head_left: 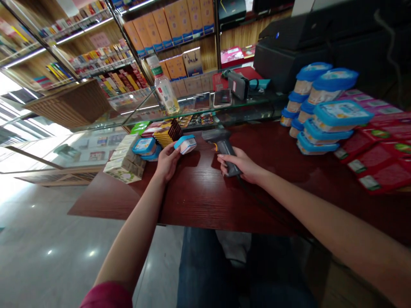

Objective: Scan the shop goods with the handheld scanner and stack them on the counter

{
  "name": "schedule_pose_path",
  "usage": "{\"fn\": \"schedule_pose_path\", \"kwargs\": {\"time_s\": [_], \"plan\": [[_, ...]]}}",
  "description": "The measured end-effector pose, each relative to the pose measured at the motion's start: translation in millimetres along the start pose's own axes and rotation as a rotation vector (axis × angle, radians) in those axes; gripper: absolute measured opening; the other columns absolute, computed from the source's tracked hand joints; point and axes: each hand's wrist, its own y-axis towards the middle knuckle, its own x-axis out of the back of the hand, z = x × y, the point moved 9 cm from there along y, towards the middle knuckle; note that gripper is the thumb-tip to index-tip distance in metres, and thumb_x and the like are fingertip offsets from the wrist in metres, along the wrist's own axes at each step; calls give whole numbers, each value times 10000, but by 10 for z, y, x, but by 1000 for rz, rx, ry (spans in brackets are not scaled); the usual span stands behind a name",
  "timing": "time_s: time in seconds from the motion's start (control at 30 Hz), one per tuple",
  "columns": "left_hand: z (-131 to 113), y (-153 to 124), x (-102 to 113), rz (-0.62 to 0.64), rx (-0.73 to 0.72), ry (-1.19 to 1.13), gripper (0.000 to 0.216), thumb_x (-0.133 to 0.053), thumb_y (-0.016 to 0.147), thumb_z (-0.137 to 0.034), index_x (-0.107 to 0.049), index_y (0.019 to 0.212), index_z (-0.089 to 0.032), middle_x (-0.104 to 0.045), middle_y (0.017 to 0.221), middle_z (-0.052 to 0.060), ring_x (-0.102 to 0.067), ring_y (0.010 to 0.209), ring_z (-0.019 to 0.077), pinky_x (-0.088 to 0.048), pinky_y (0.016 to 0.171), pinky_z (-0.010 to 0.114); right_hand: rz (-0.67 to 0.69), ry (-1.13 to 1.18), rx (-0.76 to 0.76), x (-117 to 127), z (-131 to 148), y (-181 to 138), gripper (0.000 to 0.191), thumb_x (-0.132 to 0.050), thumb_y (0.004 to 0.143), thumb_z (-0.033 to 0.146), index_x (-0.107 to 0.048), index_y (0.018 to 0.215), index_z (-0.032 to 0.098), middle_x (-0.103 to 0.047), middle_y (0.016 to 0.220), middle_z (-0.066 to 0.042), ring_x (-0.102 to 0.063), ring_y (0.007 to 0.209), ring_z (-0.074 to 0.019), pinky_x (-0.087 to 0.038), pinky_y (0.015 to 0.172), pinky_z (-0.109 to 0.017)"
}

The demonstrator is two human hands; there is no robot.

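Observation:
My left hand (168, 162) grips a small plastic tub (187, 144) with a blue lid, tilted above the dark red wooden table (195, 196). In my right hand (239, 164) is a grey barcode scanner (224, 147), its head pointing left toward the tub and its cable running down to the right. Just left of the held tub are other blue-lidded tubs (144, 146), brown and yellow boxes (167, 133) and a row of pale cartons (126, 162).
Stacked blue-lidded tubs (334, 124) and red packages (382, 154) stand on the right. A glass counter (189, 107) at the back carries a bottle (165, 92), two phones and a small dark device (237, 84). Black machines (282, 64) sit behind right.

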Motion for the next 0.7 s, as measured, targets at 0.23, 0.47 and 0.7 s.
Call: {"fn": "schedule_pose_path", "kwargs": {"time_s": [0.23,0.47,0.7], "plan": [[72,25,30,-9,9,55,414,-891,738,-398,-738,1071,-205,-770,1181,96,-708,1174,244,-541,1083,419,44,-85,-35,-21,-55,2,330,-804,823,342,-606,1062,229,-615,647,37,-564,500,-137,-528,472,-292],[28,-6,-1,12,16,30,454,-915,716,-392,-747,1097,-212,-775,1151,84,-723,1142,240,-560,1045,380,43,-58,-35,-35,-44,-4,346,-825,809,383,-566,980,231,-620,689,31,-565,509,-126,-519,481,-293],[-108,-134,-106,-37,-17,108,577,-978,625,-440,-798,1110,-185,-810,1086,74,-758,1024,244,-593,969,356,-201,-29,196,215,110,38,419,-824,765,430,-508,980,259,-575,672,86,-571,497,-112,-500,471,-256]]}}
